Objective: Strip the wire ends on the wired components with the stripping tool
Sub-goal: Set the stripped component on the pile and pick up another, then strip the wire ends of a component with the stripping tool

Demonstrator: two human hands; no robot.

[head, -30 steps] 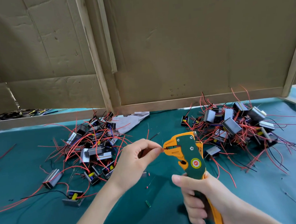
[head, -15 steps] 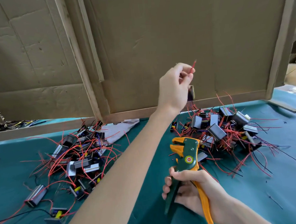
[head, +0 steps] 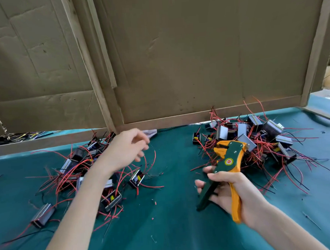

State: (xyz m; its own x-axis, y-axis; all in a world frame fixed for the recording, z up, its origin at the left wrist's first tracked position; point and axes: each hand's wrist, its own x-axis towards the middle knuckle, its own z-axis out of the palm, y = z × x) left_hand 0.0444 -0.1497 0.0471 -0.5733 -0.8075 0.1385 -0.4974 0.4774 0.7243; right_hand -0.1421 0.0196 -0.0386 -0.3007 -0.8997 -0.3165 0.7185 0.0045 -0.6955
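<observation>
The left hand (head: 124,150) is blurring in motion, its fingers (head: 141,153) smearing at the tips, and it is covering most of a pale cloth (head: 151,133) on the far side. Its forearm is hiding part of the left pile of components (head: 77,165). The right hand (head: 232,193) is concealing the middle of the stripping tool (head: 230,156) handles. Both forearms are running off the near edge. Red specks (head: 155,202) on the surface (head: 173,236) are showing too small to tell.
</observation>
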